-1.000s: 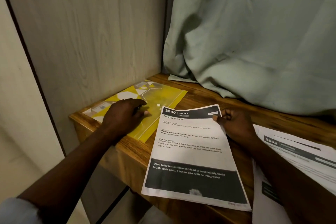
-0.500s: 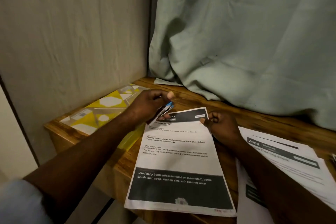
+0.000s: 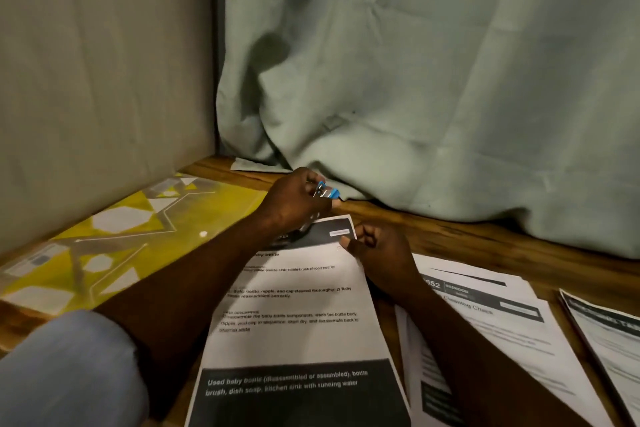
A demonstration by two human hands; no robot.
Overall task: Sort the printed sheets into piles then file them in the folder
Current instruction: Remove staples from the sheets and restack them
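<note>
While the left hand (image 3: 294,206) grips a blue object (image 3: 328,191), the right hand (image 3: 375,251) pinches the printed sheet (image 3: 298,333) at its corner

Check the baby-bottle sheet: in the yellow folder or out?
Out. The sheet lies on the table beside the yellow folder, right hand pinching its top corner; left hand grips a small blue tool.

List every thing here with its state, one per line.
Left hand, grips the stapler.
Stapler, held over the sheet's top edge.
Right hand, pinches the sheet's top right corner.
Sheet, face up.
Folder, closed, lying flat.
Other sheets, face up, to the right.
</note>
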